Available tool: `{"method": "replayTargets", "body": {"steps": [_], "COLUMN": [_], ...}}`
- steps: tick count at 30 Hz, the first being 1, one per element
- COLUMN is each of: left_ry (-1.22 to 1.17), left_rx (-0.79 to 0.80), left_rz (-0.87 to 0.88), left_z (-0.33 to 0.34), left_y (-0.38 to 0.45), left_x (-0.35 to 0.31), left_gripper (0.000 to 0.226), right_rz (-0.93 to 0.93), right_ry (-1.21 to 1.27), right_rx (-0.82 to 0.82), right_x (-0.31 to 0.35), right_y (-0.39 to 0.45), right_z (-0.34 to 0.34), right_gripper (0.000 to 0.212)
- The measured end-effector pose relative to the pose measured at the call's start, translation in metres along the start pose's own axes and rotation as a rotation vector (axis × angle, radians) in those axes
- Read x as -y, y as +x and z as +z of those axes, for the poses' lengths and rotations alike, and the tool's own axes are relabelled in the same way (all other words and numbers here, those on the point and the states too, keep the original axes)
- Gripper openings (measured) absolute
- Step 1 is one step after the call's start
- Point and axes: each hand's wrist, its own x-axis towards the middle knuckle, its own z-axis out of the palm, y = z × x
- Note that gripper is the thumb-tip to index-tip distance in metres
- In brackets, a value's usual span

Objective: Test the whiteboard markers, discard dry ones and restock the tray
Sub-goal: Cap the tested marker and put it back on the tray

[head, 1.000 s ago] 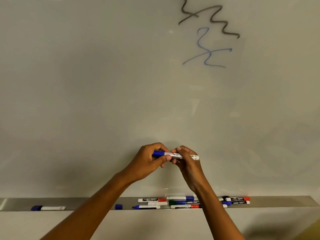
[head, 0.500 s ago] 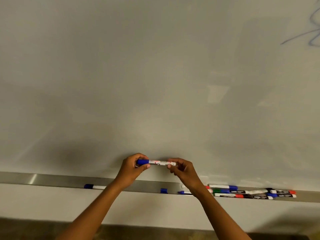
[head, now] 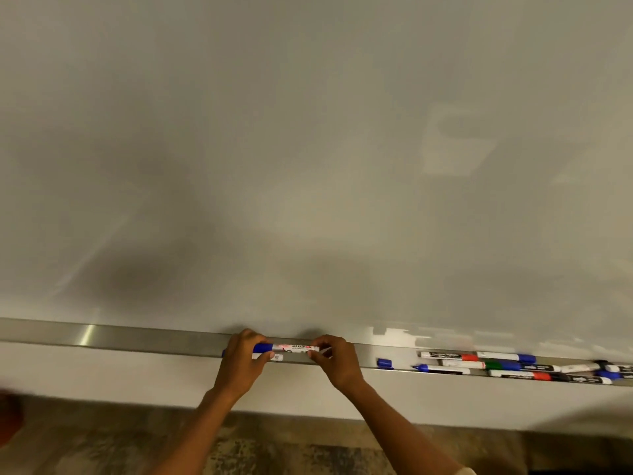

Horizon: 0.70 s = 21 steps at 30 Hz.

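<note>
Head view: left hand point(head: 241, 363), right hand point(head: 337, 361) pinching capped blue marker point(head: 291, 347) ends, now lowering onto tray point(head: 137, 339); restocking tested marker.

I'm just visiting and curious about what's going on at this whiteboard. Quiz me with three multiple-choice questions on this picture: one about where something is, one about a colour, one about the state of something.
1. Where does the loose blue cap lie?
A. In the tray, between the hands and the pile of markers
B. On the floor
C. Stuck high on the whiteboard

2. What colour is the cap on the held marker?
A. Green
B. Blue
C. Red

3. How is the held marker being handled?
A. It lies alone in the tray, untouched
B. One hand writes with it on the board
C. Both hands hold it level, one at each end

Answers:
1 A: the cap sits in the metal tray, left of the marker pile.
2 B: a blue cap shows at the left hand.
3 C: the left hand grips the capped end, and the right hand pinches the other.
</note>
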Motion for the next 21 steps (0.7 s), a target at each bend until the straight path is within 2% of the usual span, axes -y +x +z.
{"method": "replayTargets", "body": {"steps": [10, 16, 21], "left_ry": [0.129, 0.223, 0.326], "left_rx": [-0.093, -0.058, -0.046], "left_rz": [-0.192, -0.296, -0.298], "left_z": [-0.002, 0.0, 0.002], "left_y": [0.011, 0.017, 0.016], "left_x": [0.048, 0.057, 0.058], "left_gripper": [0.019, 0.017, 0.018], "right_rz": [0.031, 0.007, -0.032], "right_ry": [-0.221, -0.334, -0.428], "right_rx": [-0.06, -0.068, -0.007], "right_x": [0.016, 0.013, 0.005], "right_y": [0.031, 0.039, 0.04], "right_z": [0.062, 0.082, 0.087], "right_gripper": [0.021, 0.025, 0.03]}}
